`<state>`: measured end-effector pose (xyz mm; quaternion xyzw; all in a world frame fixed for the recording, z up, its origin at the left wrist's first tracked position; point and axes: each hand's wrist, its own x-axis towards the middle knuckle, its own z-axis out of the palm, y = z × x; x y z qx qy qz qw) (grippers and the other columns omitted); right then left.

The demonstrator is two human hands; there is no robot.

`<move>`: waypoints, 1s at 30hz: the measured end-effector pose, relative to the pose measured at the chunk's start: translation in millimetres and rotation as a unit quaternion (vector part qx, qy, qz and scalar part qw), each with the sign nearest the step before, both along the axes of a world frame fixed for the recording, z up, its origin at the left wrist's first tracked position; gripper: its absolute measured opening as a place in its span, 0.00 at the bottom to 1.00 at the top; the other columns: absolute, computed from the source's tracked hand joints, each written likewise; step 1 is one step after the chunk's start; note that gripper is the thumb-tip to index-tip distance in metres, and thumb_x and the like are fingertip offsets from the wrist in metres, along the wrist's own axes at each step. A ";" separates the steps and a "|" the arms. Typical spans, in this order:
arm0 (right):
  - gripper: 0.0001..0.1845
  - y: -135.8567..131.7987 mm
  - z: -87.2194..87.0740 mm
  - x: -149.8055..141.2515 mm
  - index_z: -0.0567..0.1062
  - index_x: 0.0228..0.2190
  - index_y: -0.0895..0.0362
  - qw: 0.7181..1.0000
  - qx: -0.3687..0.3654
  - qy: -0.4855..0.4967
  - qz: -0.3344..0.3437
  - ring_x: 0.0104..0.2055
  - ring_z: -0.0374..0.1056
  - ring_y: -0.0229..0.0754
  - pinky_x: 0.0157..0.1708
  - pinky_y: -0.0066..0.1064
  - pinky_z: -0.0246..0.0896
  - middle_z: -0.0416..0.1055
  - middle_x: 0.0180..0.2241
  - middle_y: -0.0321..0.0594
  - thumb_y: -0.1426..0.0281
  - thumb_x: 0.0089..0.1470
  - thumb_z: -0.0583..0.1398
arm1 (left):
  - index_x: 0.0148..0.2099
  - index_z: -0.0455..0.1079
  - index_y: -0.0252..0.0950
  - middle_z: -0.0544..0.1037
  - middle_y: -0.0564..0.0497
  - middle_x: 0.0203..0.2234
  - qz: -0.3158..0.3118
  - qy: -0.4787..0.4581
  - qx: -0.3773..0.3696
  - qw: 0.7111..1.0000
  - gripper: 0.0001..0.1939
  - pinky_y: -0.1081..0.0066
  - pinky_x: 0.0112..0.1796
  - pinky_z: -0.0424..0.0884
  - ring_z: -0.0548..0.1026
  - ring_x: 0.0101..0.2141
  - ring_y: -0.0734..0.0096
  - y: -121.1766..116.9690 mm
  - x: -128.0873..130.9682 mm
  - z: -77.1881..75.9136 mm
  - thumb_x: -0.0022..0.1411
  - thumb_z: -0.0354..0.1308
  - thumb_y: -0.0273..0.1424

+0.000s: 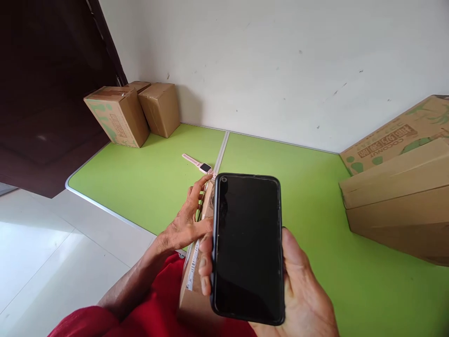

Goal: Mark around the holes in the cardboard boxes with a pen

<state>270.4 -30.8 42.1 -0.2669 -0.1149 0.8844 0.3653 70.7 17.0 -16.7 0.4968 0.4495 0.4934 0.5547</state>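
Note:
My right hand point(305, 285) is wrapped round a black smartphone point(249, 248), held upright close to the camera with its dark screen facing me. A cardboard box point(199, 304) stands behind the phone at the table's near edge, with a white barcode label point(192, 267) on it; the phone covers much of this box. My left hand point(189, 220) grips the box's left side, its thumb across the top and partly behind the phone. Just beyond those fingertips lies a pink-strapped smartwatch point(205, 167), one end of its strap near the box.
The green table point(308, 187) backs onto a white wall point(280, 70). Cardboard boxes stand at the back left, one a green-printed box point(115, 117) beside a plain box point(161, 110). More cartons point(400, 201) occupy the right side. A dark door point(45, 93) is at left.

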 end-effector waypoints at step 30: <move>0.41 -14.4 -9.7 0.1 0.90 0.55 0.48 0.996 -0.059 -0.068 -0.025 0.50 0.86 0.64 0.55 0.60 0.84 0.88 0.56 0.54 0.30 0.60 0.67 | 0.83 0.59 0.56 0.73 0.44 0.69 0.014 -0.019 -0.026 0.999 0.53 0.31 0.74 0.63 0.72 0.69 0.34 -3.9 -5.4 3.7 0.60 0.75 0.44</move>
